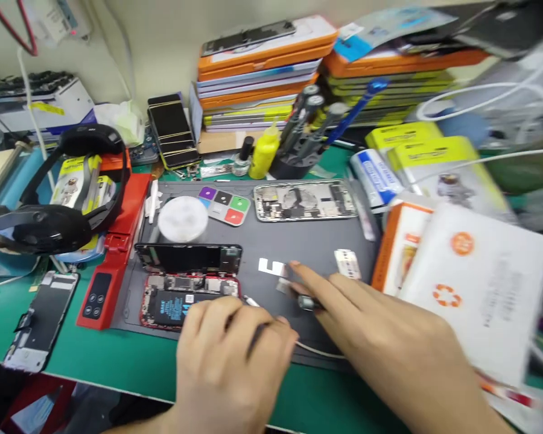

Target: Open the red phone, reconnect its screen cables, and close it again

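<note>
An opened red phone [190, 299] lies on the grey mat, its dark screen [194, 259] raised along the far edge. Just right of and in front of it, my left hand [235, 355] is closed, fingers curled; what it holds, if anything, is hidden. A white cable tip shows beside its fingers. My right hand [371, 325] reaches over the middle of the mat, its fingers closed round a dark tool [306, 302], blurred. By its fingertips lies a white cut label [271, 266]. A second opened phone [305, 200] rests at the back of the mat.
A white round container [183, 219] and a coloured card [225, 206] are on the mat [253, 238]. Left are a red device [100, 295], a black headset [57, 226] and a screen part [43, 319]. A tool holder [294, 164], yellow bottle [263, 152] and white box [479, 289] stand around.
</note>
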Tool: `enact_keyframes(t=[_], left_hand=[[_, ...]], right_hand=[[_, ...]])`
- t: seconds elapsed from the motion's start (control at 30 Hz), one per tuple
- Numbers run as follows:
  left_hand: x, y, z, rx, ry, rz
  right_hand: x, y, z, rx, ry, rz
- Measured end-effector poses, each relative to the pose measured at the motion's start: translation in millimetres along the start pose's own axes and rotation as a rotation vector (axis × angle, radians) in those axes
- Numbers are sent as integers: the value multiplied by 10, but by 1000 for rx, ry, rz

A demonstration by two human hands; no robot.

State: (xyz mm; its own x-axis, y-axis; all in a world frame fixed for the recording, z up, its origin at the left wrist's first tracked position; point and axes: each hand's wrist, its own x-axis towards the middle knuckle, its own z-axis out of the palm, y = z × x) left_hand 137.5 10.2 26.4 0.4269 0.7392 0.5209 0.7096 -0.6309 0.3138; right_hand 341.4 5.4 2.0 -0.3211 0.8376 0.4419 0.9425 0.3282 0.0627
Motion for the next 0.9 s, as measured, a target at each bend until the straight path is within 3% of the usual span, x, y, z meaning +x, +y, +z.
enact_keyframes(t=[0.1, 0.37, 0.7, 0.9], left_hand=[[121, 12, 31, 92, -37, -13], [262, -31, 229, 312, -169, 98], [234, 7, 124, 384, -352, 94], [264, -78, 95, 271, -325, 94]], right_hand=[[-38, 12, -30, -51, 6, -30], [-231, -4, -82, 26, 3, 53], [-242, -91, -98, 107, 19, 216], [-166, -146, -70, 52, 7, 206]])
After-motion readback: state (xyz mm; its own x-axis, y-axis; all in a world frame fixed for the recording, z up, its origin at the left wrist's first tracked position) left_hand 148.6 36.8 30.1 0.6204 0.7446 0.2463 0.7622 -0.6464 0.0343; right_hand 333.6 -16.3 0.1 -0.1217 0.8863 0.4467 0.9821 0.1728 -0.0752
